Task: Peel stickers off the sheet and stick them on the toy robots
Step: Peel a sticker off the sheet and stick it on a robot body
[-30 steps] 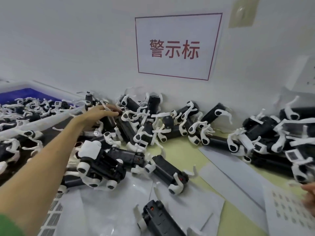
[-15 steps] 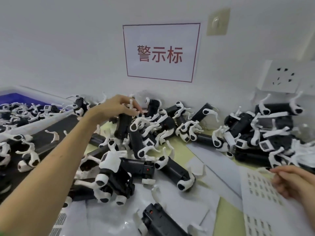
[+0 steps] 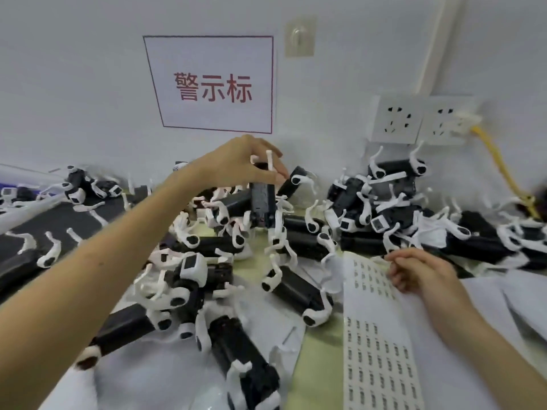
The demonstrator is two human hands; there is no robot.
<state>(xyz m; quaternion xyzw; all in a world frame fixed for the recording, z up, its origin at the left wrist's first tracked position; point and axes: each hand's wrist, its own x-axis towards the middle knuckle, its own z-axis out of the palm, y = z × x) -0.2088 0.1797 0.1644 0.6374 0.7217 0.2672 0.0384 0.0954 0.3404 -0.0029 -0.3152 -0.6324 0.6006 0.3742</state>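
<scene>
My left hand [image 3: 239, 165] grips a black toy robot with white legs [image 3: 262, 202] by its top end and holds it upright above the pile of toy robots [image 3: 207, 247] at the middle of the table. A white sticker sheet [image 3: 376, 327] with rows of small dark stickers lies at the lower right. My right hand [image 3: 420, 272] rests on the sheet's upper right part with curled fingers at its edge. Whether it pinches a sticker cannot be told.
A second heap of robots [image 3: 414, 211] lies at the right by the wall. Loose white legs lie on a black tray [image 3: 44, 232] at the left. White backing papers [image 3: 503, 297] cover the right. On the wall are a sign [image 3: 213, 84], sockets [image 3: 396, 119] and a yellow cable [image 3: 497, 161].
My left hand has gone from reaching into the pile to lifting one robot up and to the right. My right hand has come into view and settled on the sticker sheet.
</scene>
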